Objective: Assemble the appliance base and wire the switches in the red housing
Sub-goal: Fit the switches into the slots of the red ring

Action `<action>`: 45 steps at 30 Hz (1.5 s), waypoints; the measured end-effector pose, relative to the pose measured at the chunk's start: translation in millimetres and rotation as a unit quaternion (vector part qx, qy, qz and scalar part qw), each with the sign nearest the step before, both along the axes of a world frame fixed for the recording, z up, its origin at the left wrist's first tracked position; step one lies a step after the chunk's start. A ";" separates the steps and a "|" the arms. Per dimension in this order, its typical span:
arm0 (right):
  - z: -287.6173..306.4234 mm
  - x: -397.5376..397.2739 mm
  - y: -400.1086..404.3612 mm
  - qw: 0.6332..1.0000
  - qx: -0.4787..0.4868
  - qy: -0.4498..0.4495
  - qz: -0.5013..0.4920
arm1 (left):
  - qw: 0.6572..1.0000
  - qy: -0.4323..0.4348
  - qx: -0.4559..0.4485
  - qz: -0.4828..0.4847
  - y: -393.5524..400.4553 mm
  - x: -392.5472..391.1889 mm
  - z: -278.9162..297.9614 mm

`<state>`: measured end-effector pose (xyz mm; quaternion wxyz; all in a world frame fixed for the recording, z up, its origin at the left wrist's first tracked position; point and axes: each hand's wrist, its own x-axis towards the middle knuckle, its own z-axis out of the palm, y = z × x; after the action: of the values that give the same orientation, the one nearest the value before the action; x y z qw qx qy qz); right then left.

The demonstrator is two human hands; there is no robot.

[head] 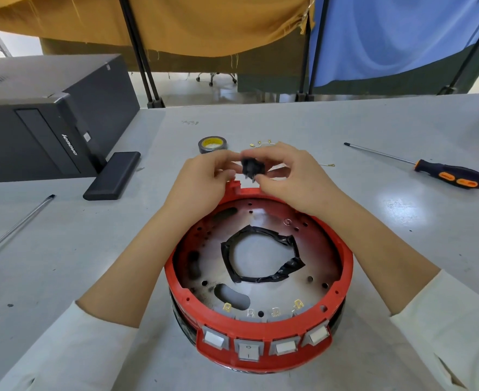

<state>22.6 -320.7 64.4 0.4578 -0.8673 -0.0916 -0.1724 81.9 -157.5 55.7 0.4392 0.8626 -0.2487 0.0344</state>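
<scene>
Nearest you, the round red plastic housing [258, 333] sits on the grey desk [345, 131], switches facing you; both hands, left [204, 179] and right [292, 179], pinch a small black socket part [251, 166] over its rear notch, likely for seating

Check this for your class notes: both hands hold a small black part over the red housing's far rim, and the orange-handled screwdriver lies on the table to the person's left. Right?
Not quite. In the head view the orange-handled screwdriver lies to the person's right. The rest stands: left hand and right hand hold the black part over the red housing.
</scene>
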 end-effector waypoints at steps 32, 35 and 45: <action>-1.6 2.5 1.1 0.996 -0.048 0.071 -0.032 | 0.999 -0.033 0.030 -0.008 7.8 1.1 -0.6; -2.4 2.6 1.0 0.996 -0.050 0.068 -0.035 | 0.999 -0.026 0.028 0.014 6.7 1.4 -0.8; -3.1 5.5 2.0 0.994 -0.085 0.054 -0.045 | 0.997 -0.054 0.051 0.026 4.9 -1.3 -2.7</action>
<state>28.1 -318.7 61.3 0.3787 -0.9144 -0.0415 -0.1370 80.6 -152.6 53.0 0.3799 0.8867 -0.2513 0.0796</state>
